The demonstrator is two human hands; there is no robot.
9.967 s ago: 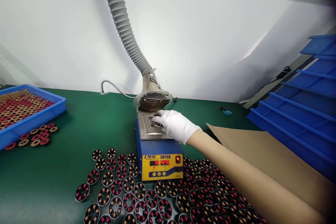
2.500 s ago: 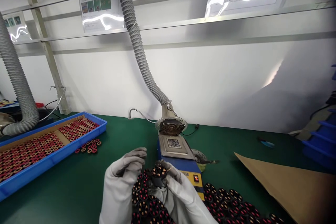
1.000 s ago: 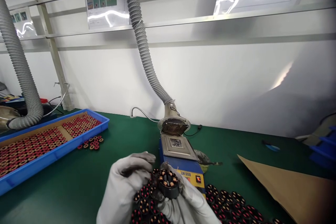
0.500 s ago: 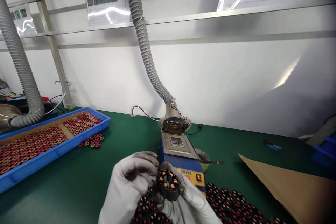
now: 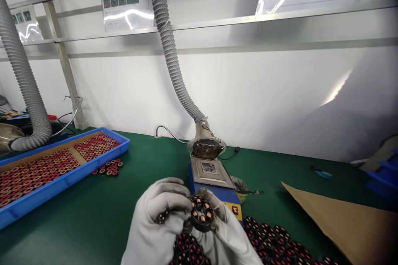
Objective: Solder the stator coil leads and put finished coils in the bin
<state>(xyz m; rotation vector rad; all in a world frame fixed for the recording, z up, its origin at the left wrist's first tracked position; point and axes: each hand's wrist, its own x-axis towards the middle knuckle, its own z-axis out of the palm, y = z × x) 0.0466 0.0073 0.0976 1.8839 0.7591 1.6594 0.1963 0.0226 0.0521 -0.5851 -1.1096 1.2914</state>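
Observation:
Both of my hands wear white gloves with darkened fingertips. Between them is a motor stator [image 5: 202, 212], a round black part with copper coils inside its rim, tilted so its coil face shows. My right hand [image 5: 228, 225] grips it from the right and behind. The fingertips of my left hand [image 5: 158, 215] close on its left side. Another small copper-wound stator [image 5: 162, 216] peeks out of the left hand's curled fingers, mostly hidden. Below the hands lies a pile of black parts with red and copper coils [image 5: 189, 250], partly covered by the gloves.
Ahead stands a blue solder pot [image 5: 214, 172] with a metal top, under a fume hood [image 5: 207, 143] on a grey hose. More wound parts [image 5: 276, 240] lie at right beside a brown cardboard sheet [image 5: 338, 219]. At left, a blue tray [image 5: 71, 178] holds rows of red-and-tan cores, with several loose ones [image 5: 110, 167] alongside.
Both hands have shifted slightly right with the stator, and it has turned a little. The small stator in my left hand now shows more, as does the pile below.

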